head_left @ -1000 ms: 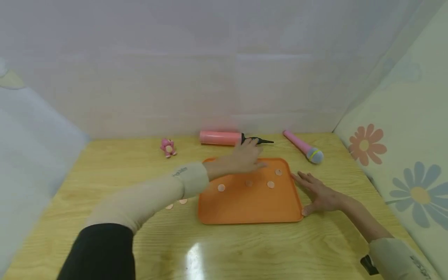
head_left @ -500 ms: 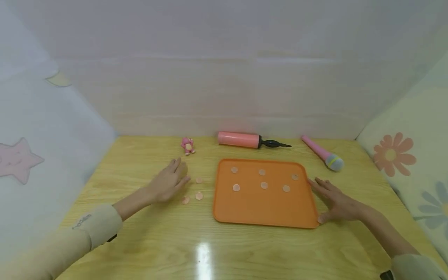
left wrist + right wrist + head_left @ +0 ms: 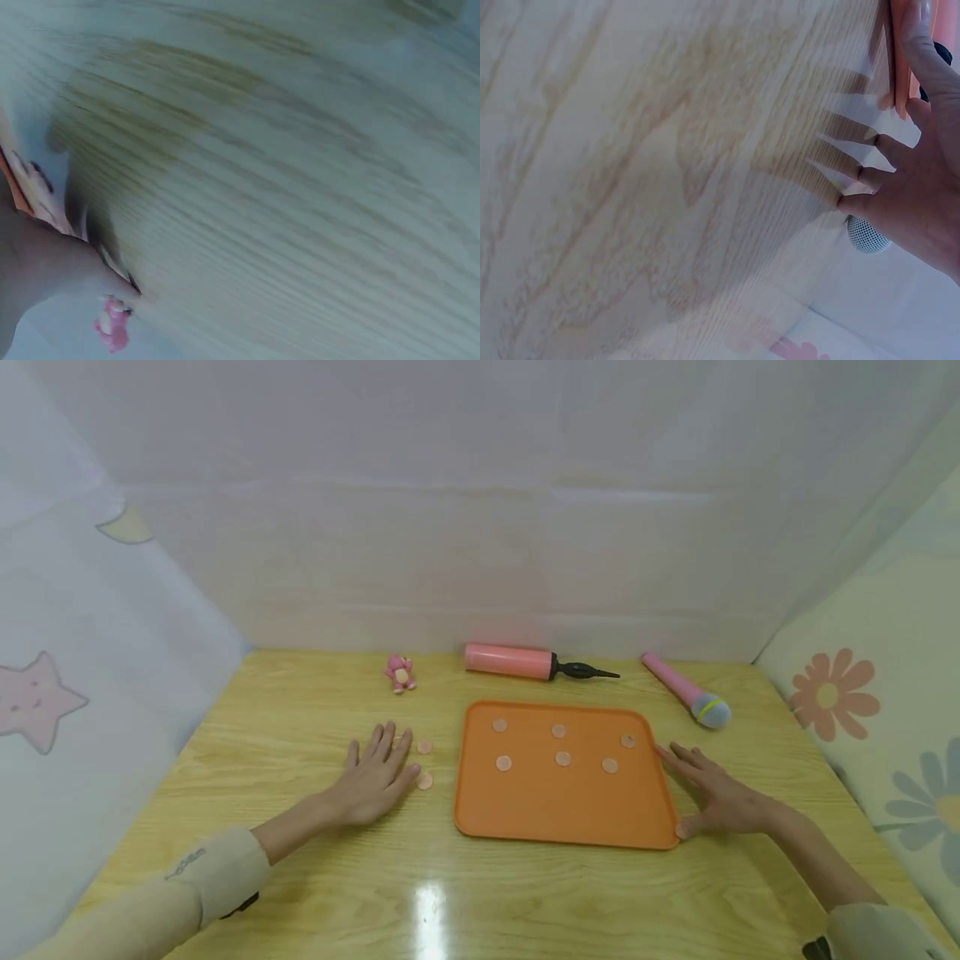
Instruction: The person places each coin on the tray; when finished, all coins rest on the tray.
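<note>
My left hand (image 3: 367, 785) lies palm down with fingers spread at the loose pinkish discs left of the tray. Its thumb tip is right at one small round disc (image 3: 424, 781), and a second disc (image 3: 424, 746) lies just beyond the fingers. Another shows partly between the fingertips; whatever is under the palm is hidden. Several similar discs (image 3: 562, 759) sit in two rows on the orange tray (image 3: 555, 814). At the tray's right side, my right hand (image 3: 720, 797) rests with thumb and forefinger against the rim, its other fingers spread on the table in the right wrist view.
Along the back stand a small pink toy figure (image 3: 401, 674), a pink hand pump (image 3: 510, 661) with a black nozzle, and a pink toy microphone (image 3: 686, 690). White cloth walls (image 3: 420, 552) enclose the wooden table (image 3: 315, 893) at the back and both sides.
My left hand has swung from over the tray to the table on the left, then settled lower over the loose discs. My right hand stays at the tray's edge. The head view has shifted.
</note>
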The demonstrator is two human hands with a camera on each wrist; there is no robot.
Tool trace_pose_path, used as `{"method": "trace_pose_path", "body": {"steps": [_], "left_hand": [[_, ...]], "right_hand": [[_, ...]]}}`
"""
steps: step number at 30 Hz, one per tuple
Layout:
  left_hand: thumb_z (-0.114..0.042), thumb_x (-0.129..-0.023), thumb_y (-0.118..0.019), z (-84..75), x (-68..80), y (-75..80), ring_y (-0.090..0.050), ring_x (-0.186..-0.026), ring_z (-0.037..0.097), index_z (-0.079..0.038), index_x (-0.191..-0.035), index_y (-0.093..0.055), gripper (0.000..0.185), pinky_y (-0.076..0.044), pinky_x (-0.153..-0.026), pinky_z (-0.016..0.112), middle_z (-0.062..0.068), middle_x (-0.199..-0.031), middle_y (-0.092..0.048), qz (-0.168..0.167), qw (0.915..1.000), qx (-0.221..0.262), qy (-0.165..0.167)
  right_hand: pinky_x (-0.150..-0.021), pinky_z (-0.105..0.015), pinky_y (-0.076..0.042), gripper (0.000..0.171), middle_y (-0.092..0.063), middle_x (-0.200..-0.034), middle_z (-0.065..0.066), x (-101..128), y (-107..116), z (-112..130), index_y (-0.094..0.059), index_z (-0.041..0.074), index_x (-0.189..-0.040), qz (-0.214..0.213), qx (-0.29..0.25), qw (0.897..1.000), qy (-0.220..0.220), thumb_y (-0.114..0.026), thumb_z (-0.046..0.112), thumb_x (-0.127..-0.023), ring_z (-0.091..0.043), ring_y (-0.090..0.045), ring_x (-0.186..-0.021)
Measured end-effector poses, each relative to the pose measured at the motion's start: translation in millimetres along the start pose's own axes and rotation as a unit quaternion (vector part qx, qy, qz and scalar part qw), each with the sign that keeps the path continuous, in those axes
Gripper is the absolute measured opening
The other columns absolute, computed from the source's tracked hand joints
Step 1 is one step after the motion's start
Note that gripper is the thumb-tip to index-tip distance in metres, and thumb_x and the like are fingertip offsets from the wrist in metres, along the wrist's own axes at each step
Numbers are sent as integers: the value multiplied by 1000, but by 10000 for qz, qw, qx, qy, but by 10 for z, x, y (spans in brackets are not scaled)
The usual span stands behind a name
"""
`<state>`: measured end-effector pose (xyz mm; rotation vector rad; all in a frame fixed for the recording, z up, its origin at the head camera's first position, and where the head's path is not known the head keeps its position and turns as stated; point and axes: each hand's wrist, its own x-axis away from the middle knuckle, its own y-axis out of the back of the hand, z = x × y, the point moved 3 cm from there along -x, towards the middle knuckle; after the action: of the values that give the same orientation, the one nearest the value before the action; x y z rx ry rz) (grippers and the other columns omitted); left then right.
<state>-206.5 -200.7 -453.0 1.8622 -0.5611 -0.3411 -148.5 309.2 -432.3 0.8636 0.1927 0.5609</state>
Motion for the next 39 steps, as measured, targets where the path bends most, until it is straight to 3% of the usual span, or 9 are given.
{"method": "trace_pose_path", "body": {"steps": [2, 6, 10, 14, 19, 27, 30, 34, 39], "left_hand": [[-38, -107, -31, -70, 9, 11, -5, -143, 47, 8, -150, -19, 64, -9, -106, 72, 31, -156, -7, -46, 9996, 13, -272], [-12, -101, -55, -72, -32, 72, -40, -129, 50, 15, -134, -47, 43, -40, -98, 60, 37, -139, -41, -750, 9898, -613, -1044], [3, -85, -72, 38, -128, 205, -62, -100, 40, 9, -103, -69, 19, -55, -82, 42, 26, -108, -65, -1233, 9851, -463, -1109], [2, -81, -76, 147, -245, 352, -63, -82, 28, 4, -89, -74, 8, -56, -71, 35, 15, -88, -66, -1065, 9917, 233, -680], [1, -81, -76, 258, -347, 440, -63, -77, 23, 6, -86, -70, 10, -56, -70, 35, 13, -84, -66, -640, 9949, 766, -143], [-5, -82, -77, 364, -371, 494, -47, -55, 13, 1, -67, -70, 18, -40, -50, 25, 6, -64, -63, 49, 9970, 695, 349], [-13, -83, -78, 432, -330, 504, -53, -63, 14, 1, -74, -71, 18, -45, -54, 27, 5, -73, -67, 64, 9958, 666, 621], [-19, -81, -80, 496, -291, 532, -62, -77, 20, 4, -88, -70, 26, -54, -68, 36, 9, -86, -68, -55, 9965, 652, 525], [-12, -80, -81, 482, -312, 559, -62, -72, 17, 1, -83, -72, 16, -54, -67, 36, 5, -80, -68, -2, 9969, 777, 107]], "right_hand": [[-86, -85, -6, 113, -5, -150, -43, 4, -3, -13, -16, 0, -154, 4, 11, 10000, -34, -87, 30, -71, -71, 4, -128], [-86, -85, -6, 114, -5, -150, -43, 8, -5, -19, -16, 0, -154, -4, 24, 10000, -20, -87, 29, -70, -72, 4, -127], [-85, -85, -6, 113, -5, -149, -43, 6, -3, -16, -16, 1, -154, -16, 3, 10000, 30, -87, 28, -71, -72, 4, -127], [-86, -85, -5, 113, -5, -150, -42, 8, -20, -33, -17, 0, -154, -62, -16, 10000, 13, -87, 27, -70, -71, 5, -128], [-86, -85, -8, 114, -7, -150, -42, 13, -24, -43, -18, 0, -154, -112, 140, 9998, 24, -88, 32, -69, -72, 1, -128], [-88, -84, -12, 116, -11, -150, -41, -53, -17, -1, -19, 5, -155, -73, 306, 9995, 65, -86, 41, -68, -70, -3, -130], [-88, -84, -10, 116, -10, -151, -40, -76, -29, 7, -19, 6, -155, -16, 211, 9998, -18, -87, 39, -67, -69, -1, -131], [-87, -85, -10, 117, -9, -151, -40, -68, -31, 10, -19, 4, -155, -5, 196, 9998, -79, -87, 38, -66, -69, 0, -130], [-87, -85, -8, 116, -8, -151, -40, -24, -2, -2, -19, 3, -155, -47, 194, 9996, -208, -87, 37, -68, -68, 0, -131]]}}
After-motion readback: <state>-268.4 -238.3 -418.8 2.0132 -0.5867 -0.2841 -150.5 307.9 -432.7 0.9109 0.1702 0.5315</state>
